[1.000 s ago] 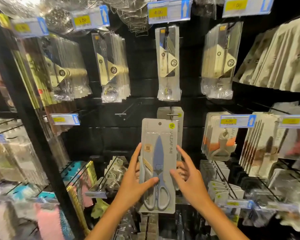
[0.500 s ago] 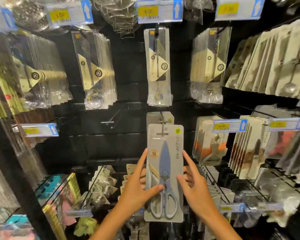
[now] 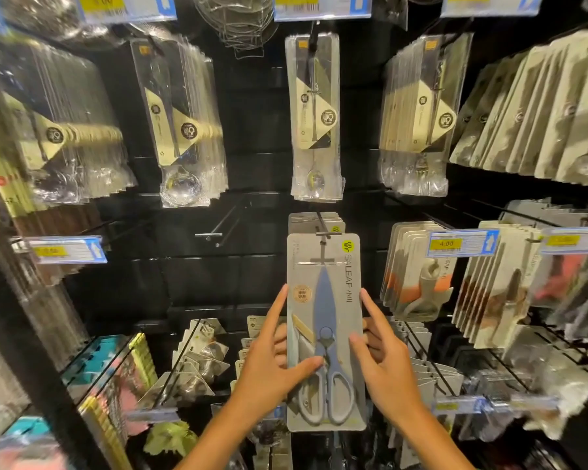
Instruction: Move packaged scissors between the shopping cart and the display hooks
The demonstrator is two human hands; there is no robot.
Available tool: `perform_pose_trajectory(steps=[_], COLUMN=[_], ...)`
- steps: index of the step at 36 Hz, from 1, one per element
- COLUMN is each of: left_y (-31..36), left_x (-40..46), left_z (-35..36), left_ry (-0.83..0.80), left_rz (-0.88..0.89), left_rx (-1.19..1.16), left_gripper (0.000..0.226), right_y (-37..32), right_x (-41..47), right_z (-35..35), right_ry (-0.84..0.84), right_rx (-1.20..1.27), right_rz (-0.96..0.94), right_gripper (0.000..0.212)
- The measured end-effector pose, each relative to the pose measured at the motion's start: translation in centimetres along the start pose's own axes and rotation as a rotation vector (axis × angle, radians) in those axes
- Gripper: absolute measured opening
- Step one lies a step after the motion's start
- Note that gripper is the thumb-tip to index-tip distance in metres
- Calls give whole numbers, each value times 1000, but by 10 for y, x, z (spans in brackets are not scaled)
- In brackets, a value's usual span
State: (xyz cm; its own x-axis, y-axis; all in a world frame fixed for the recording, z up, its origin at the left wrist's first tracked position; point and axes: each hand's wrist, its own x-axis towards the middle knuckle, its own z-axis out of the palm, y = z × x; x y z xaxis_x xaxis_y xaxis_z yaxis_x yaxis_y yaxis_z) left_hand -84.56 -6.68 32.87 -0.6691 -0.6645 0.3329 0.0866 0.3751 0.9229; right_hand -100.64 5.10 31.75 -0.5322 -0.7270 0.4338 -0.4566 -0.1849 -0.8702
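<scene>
Holding the scissors pack (image 3: 325,330) upright at the hook (image 3: 324,225), left hand (image 3: 269,371) and right hand (image 3: 386,371) pinch its edges; keep it level so the slot threads cleanly.

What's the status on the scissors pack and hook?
Left hand and right hand both grip the scissors pack. Pack upright, its hang slot at the hook tip, more packs behind. Nothing blocking.
</scene>
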Motion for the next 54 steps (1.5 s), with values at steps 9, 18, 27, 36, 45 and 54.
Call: perform_pose_trajectory(steps=[9, 18, 27, 36, 45, 54], left_y=[-5, -13, -18, -24, -41, -57], left_x=[9, 46, 93, 101, 55, -54], left_z=[-4, -17, -23, -20, -46, -94], left_ry=[-59, -123, -169, -177, -170, -195], left_rz=[-39, -62, -99, -37, -58, -57], left_rx=[30, 120, 250, 373, 752, 980], left_gripper=[111, 96, 100, 89, 77, 65], right_y=[12, 26, 36, 30, 46, 43], right_x=[8, 42, 86, 92, 54, -14], right_z=[5, 19, 26, 21, -4, 15], right_ry=[-15, -149, -162, -162, -242, -439], right_rx=[-33, -125, -222, -272, -506, -380], right_rz=[19, 26, 25, 46, 88, -100], right_gripper=[70, 91, 103, 93, 57, 49])
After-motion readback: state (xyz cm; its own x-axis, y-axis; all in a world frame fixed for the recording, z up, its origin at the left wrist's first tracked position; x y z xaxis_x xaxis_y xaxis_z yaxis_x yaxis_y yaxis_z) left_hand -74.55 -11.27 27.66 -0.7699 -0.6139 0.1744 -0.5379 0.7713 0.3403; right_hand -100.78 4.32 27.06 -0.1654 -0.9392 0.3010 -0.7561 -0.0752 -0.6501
